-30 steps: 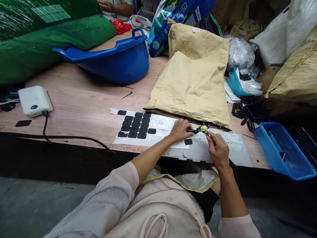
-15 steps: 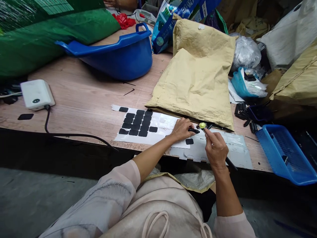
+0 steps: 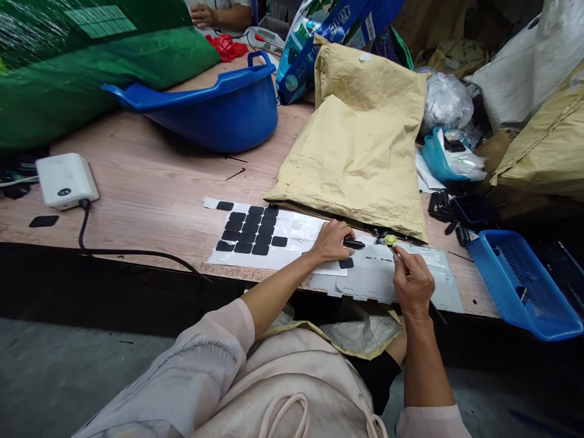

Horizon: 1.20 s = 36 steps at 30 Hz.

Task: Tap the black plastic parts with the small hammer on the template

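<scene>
My left hand [image 3: 335, 241] rests on the work surface, closed around a short black cylindrical piece [image 3: 354, 244] that points right. To its right, my right hand [image 3: 413, 278] grips what looks like a small mallet with a round yellow-green face [image 3: 391, 240]; its dark handle [image 3: 438, 312] sticks out below the fist. The mallet's head is held apart from the black piece. Beneath both hands lies a pale taped sheet [image 3: 374, 274]. A white sheet [image 3: 292, 263] to the left bears rows of black rounded pads [image 3: 249, 228], and one loose pad [image 3: 347, 263] lies near my left wrist.
A large tan paper bag [image 3: 351, 158] lies just beyond my hands. A blue basin [image 3: 219, 115] stands behind left, a blue basket [image 3: 524, 286] at right. A white box [image 3: 67, 180] with a black cable is far left. Another person's hand [image 3: 204, 15] shows at the back.
My right hand has moved right with the mallet, whose yellow-green face is now farther from the black piece. My left hand keeps its hold. The view has shifted slightly.
</scene>
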Motion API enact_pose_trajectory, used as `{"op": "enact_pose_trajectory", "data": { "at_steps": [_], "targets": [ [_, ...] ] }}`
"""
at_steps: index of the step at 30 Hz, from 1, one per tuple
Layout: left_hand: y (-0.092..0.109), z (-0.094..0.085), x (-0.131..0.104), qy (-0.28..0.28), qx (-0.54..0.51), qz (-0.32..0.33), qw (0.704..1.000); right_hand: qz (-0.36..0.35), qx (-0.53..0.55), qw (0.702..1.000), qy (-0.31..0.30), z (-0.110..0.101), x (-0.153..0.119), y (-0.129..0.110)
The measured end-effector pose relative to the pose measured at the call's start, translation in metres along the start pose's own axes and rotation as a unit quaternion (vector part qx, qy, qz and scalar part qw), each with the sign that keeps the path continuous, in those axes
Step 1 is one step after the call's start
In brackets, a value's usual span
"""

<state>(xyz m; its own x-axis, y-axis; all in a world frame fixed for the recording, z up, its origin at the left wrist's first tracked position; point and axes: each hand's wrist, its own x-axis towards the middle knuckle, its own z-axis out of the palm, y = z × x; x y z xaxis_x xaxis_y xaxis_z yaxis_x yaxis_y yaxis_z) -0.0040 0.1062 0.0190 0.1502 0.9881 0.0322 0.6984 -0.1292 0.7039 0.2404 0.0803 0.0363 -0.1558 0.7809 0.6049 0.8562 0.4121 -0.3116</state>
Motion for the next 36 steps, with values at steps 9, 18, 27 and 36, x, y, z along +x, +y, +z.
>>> {"op": "enact_pose_trajectory", "data": {
  "at_steps": [9, 18, 27, 36],
  "targets": [
    [0.0, 0.001, 0.0, -0.005, 0.012, -0.002, 1.0, -0.086, -0.016, 0.993, -0.079, -0.007, -0.013, 0.081],
    [0.0, -0.004, 0.002, -0.015, 0.029, 0.02, 0.999, -0.057, 0.008, 0.995, -0.078, -0.001, -0.014, 0.083],
    [0.04, 0.007, -0.109, -0.245, -0.072, 0.157, 0.954, -0.044, 0.01, 0.996, -0.078, 0.0, -0.017, 0.087],
    [-0.009, 0.052, -0.142, -0.306, 0.027, -0.152, 0.939, -0.033, 0.009, 0.996, -0.083, 0.002, -0.018, 0.088]
  ]
}}
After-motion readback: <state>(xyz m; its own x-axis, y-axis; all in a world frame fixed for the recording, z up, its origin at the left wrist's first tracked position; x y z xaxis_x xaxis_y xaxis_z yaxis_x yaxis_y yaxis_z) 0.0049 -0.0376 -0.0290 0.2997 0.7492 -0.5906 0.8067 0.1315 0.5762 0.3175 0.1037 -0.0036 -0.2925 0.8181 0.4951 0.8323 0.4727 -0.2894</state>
